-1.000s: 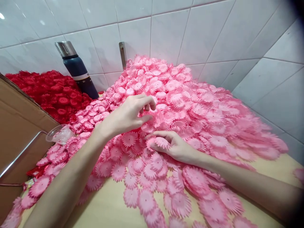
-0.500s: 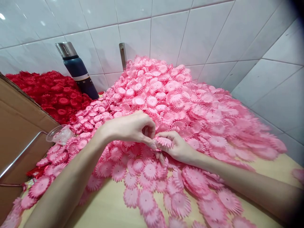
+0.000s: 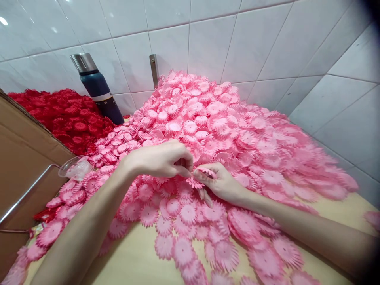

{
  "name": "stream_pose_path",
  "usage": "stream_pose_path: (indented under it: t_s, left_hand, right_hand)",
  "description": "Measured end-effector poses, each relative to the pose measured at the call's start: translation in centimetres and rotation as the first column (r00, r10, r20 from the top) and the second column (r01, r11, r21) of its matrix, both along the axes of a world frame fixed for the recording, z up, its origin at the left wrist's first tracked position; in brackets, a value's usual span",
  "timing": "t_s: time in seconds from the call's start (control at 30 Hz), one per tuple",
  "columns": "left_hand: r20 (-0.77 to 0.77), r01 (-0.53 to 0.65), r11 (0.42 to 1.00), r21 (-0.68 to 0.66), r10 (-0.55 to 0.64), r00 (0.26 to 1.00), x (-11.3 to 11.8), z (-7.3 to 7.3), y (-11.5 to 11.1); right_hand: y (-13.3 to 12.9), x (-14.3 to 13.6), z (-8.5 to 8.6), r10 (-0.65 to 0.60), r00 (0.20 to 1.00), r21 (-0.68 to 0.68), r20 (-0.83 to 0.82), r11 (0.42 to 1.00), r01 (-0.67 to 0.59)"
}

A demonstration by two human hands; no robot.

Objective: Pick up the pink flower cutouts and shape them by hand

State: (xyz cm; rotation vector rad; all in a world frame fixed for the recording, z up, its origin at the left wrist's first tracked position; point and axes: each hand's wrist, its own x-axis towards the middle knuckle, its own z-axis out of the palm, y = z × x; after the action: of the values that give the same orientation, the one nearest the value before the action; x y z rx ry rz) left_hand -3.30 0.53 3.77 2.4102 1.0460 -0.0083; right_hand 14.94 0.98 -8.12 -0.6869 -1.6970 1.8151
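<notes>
Over the front of a heap of pink fringed flower discs (image 3: 204, 118), my two hands meet fingertip to fingertip. My left hand (image 3: 166, 158) is closed in a pinch, with its thumb and forefinger close to the right thumb; what sits between those fingers is too small to make out. In my right hand (image 3: 224, 184), a pink flower disc (image 3: 208, 171) is gripped between the thumb and fingers. Just under the fingertips, the toothed edge of another pink disc (image 3: 194, 183) shows, and I cannot tell which hand touches it.
Red fringed discs (image 3: 68, 114) are piled at the back left, beside a leaning dark blue bottle (image 3: 101, 91). A cardboard box (image 3: 26, 170) and a clear plastic cup (image 3: 74, 168) stand at left. Behind is a tiled wall (image 3: 213, 43). Loose discs spread across the tabletop (image 3: 136, 257).
My left fingertips have risen slightly and the right fingers have shifted. The disc in my right hand has tilted, and a second disc's edge now shows below the fingertips.
</notes>
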Motion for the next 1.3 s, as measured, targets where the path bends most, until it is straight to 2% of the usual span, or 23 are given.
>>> stream_pose_path:
  t_s: [0.17,0.23,0.37,0.53,0.6,0.7,0.77,0.83,0.93,1.3]
  left_hand:
    - [-0.009,-0.007,0.997,0.082,0.008,1.0,0.1,-0.5,0.2]
    - [0.001,-0.048,0.986,0.159,0.048,0.999,0.1,-0.5,0.3]
    - [0.187,-0.231,0.88,0.415,0.166,0.968,-0.6,-0.2,0.6]
    - [0.207,-0.247,0.844,0.475,0.166,0.964,-1.3,-0.1,0.6]
    - [0.206,-0.209,0.882,0.423,0.131,0.97,-1.0,0.0,0.4]
    - [0.127,-0.084,0.973,0.215,0.057,0.99,-0.4,0.3,0.1]
    - [0.067,-0.03,0.995,0.092,0.024,0.997,0.0,0.3,-0.1]
    - [0.027,-0.011,1.0,0.023,0.011,1.0,0.2,0.3,-0.2]
    - [0.008,-0.014,1.0,-0.003,0.014,1.0,0.4,0.0,-0.2]
    - [0.049,-0.032,0.998,-0.05,0.035,0.998,0.3,0.1,0.0]
  right_hand:
    - [0.1,0.0,0.1,0.018,1.0,-0.032,-0.017,0.999,-0.019]
    - [-0.1,0.1,0.1,0.045,0.999,-0.023,0.009,0.999,-0.045]
    - [-0.6,0.3,0.0,0.114,0.99,0.02,0.085,0.993,-0.116]
    - [-0.3,0.1,-0.1,0.099,0.995,0.036,0.01,0.994,-0.1]
    - [-0.2,0.0,-0.1,0.078,0.997,0.03,-0.006,0.997,-0.077]
    - [-0.1,0.0,0.2,0.065,0.998,0.079,0.015,0.995,-0.066]
    - [-0.1,0.0,0.5,0.043,0.999,0.148,0.031,0.988,-0.047]
    - [-0.1,0.1,0.7,0.028,0.999,0.201,0.041,0.979,-0.036]
    - [-0.1,0.2,0.9,0.034,0.998,0.226,0.061,0.973,-0.047]
    - [0.0,0.0,0.2,-0.03,0.998,0.132,0.056,0.991,0.022]
